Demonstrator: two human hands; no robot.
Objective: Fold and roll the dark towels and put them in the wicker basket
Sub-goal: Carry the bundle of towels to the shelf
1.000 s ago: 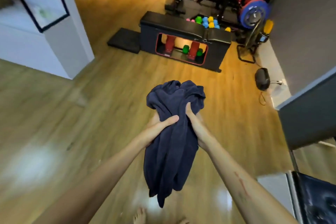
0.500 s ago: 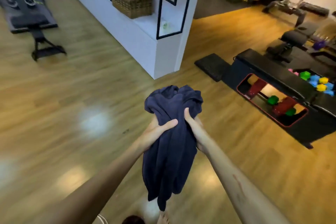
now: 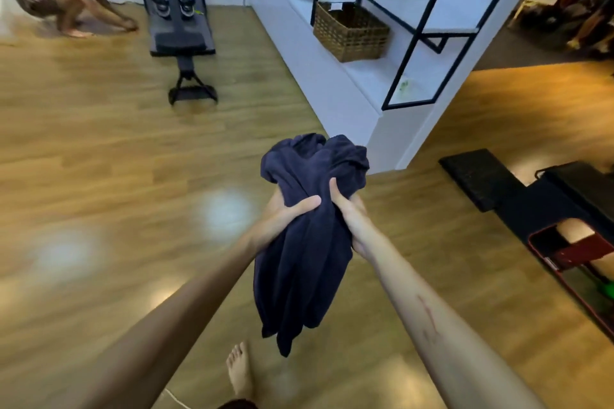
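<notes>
Left hand [image 3: 282, 219] and right hand [image 3: 349, 212] both grasp the bunched dark towel [image 3: 305, 249], held mid-air above the floor; fingers largely hidden behind cloth. Wicker basket [image 3: 350, 31] on far shelf; its white tag unreadable.

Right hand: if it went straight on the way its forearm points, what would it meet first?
The right hand already grips the dark towel, so that comes first. Beyond it, probably bare floor; depth is unclear, and the shelf unit lies further right.

Both hands [image 3: 319, 219] grip bunched dark towels [image 3: 309, 242].
</notes>
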